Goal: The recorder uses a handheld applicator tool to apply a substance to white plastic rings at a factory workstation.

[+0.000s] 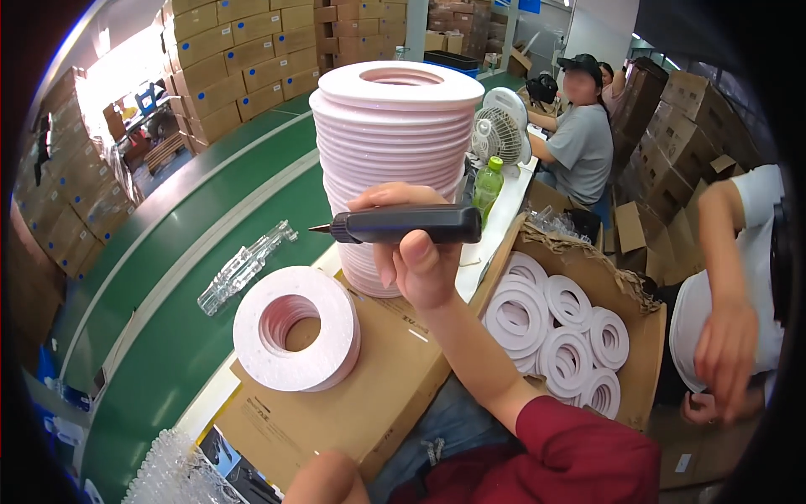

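Observation:
My right hand [420, 267] is raised in the middle, its fingers wrapped round a black handheld tool [411, 224]. The tool has a thick handle and a thin pointed tip aimed left. Directly behind it rises a tall stack of pale pink rings [393, 147], taller than my hand. A shorter stack of the same rings [260, 349] lies on a flat brown cardboard box [336, 420], left of my right hand. At the bottom edge a bit of bare skin shows, seemingly my left arm; my left hand is out of sight.
An open carton [638, 370] with several ring stacks stands at the right. Clear plastic parts [243, 273] lie on the green conveyor belt [189, 252]. A green bottle [487, 185] and a white fan [502, 126] stand beyond. Another person's hand [726, 349] is at far right; someone sits behind.

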